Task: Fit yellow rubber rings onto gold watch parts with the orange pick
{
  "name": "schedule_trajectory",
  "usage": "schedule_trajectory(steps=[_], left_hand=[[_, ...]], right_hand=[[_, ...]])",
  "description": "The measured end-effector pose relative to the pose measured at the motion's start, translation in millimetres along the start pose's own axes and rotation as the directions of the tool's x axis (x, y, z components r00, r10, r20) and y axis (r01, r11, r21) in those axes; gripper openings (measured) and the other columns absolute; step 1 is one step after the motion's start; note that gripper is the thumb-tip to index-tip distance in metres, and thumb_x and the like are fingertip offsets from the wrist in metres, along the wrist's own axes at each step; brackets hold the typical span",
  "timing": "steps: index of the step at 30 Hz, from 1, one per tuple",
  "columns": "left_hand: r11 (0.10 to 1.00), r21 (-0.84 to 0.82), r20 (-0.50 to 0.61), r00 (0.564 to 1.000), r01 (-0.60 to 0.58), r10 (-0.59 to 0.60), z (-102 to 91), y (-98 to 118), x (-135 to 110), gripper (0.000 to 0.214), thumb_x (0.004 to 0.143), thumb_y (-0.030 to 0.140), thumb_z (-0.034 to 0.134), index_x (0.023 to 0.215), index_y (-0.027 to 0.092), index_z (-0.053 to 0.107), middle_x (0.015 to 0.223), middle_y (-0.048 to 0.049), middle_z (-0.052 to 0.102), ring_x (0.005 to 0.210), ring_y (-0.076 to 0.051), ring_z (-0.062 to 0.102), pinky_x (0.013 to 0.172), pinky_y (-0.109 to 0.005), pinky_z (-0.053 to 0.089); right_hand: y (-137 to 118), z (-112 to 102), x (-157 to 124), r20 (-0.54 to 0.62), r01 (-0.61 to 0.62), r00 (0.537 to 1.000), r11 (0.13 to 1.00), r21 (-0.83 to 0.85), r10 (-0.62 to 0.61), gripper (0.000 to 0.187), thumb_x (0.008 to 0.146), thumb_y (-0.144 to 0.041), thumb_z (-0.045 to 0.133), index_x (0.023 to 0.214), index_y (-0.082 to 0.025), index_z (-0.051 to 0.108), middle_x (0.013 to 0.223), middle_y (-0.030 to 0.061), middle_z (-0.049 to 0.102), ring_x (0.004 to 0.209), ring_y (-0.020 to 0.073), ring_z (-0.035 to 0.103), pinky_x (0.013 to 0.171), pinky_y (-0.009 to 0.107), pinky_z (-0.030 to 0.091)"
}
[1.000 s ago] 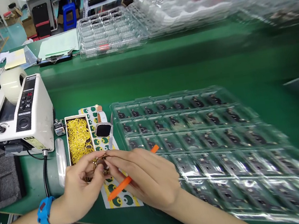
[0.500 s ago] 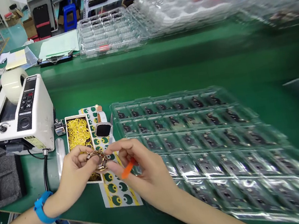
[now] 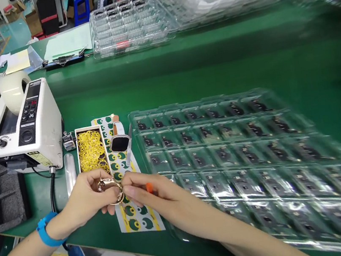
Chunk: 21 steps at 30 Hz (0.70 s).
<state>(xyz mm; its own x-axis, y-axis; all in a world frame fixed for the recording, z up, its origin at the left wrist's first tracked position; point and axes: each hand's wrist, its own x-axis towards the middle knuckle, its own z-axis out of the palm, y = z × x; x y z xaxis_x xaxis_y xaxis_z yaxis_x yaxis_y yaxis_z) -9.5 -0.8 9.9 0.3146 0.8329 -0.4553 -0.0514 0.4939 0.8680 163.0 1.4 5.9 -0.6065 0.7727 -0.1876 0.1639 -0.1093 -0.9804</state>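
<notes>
Gold ring (image 3: 111, 190) pinched between left hand (image 3: 83, 199) and right hand (image 3: 157, 194), fingertips together on it, orange pick (image 3: 149, 187) tucked in right hand, yellow rubber bands (image 3: 90, 150) in box (image 3: 78, 152) just beyond grip, sticker sheet (image 3: 139, 220) beneath, watch (image 3: 120, 144) farther beyond.

A gold metal loop (image 3: 112, 191), a thin ring with a small link at its left, stands tilted, pinched in the left hand (image 3: 85, 199). The right hand (image 3: 161, 195) touches its edge, curling around an orange plastic stick (image 3: 149, 187), only its end showing.
</notes>
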Motion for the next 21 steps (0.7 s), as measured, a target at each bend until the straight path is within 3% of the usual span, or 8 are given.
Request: schedule_trajectory(steps=[5,11,16,18,21], left_hand=[[0.999,-0.045,0.009,1.000,0.000,0.000,-3.1,2,0,0.022,0.064,0.020,0.075,0.065,0.015,0.054,0.044,0.0062,0.055,0.034,-0.005,0.049,0.032,-0.013,0.034],[0.998,-0.028,0.071,0.996,-0.049,0.050,-7.5,-1,2,0.024,0.069,0.029,0.077,0.069,0.014,0.058,0.049,0.0041,0.057,0.040,-0.006,0.051,0.037,-0.015,0.034],[0.992,0.039,-0.003,0.992,-0.124,0.124,-8.2,-2,2,0.029,0.072,0.038,0.074,0.067,0.014,0.058,0.055,0.0043,0.051,0.045,-0.007,0.047,0.041,-0.019,0.031],[0.957,0.152,-0.058,0.964,-0.249,0.260,-8.8,-3,3,0.027,0.077,0.035,0.068,0.063,0.014,0.059,0.058,0.0036,0.047,0.051,-0.008,0.045,0.047,-0.021,0.034],[0.801,0.397,-0.071,0.855,-0.448,0.513,-8.4,-9,5,0.019,0.085,0.023,0.058,0.071,0.015,0.068,0.068,0.0002,0.048,0.065,-0.012,0.048,0.058,-0.024,0.039]], right_hand=[[0,-6,3,0.113,-0.026,0.994,0.994,0.104,0.015,0.048,0.091,-0.062,0.040,0.066,-0.021,0.039,0.063,-0.0042,0.036,0.058,0.0116,0.032,0.055,0.027,0.028],[5,-3,5,0.075,-0.020,0.997,0.989,0.146,0.009,0.049,0.090,-0.058,0.044,0.058,-0.021,0.039,0.056,-0.0040,0.038,0.052,0.0104,0.031,0.052,0.027,0.025],[6,0,7,0.051,-0.170,0.985,0.928,0.331,0.162,0.050,0.084,-0.060,0.050,0.054,-0.020,0.043,0.044,-0.0059,0.036,0.043,0.0076,0.025,0.046,0.026,0.018],[4,1,7,0.034,-0.195,0.980,0.901,0.387,0.198,0.048,0.080,-0.062,0.055,0.060,-0.018,0.050,0.043,-0.0074,0.035,0.041,0.0062,0.020,0.045,0.025,0.013],[-2,5,8,-0.003,-0.182,0.979,0.872,0.455,0.206,0.047,0.076,-0.063,0.061,0.073,-0.015,0.056,0.046,-0.0085,0.037,0.042,0.0048,0.016,0.044,0.024,0.010]])
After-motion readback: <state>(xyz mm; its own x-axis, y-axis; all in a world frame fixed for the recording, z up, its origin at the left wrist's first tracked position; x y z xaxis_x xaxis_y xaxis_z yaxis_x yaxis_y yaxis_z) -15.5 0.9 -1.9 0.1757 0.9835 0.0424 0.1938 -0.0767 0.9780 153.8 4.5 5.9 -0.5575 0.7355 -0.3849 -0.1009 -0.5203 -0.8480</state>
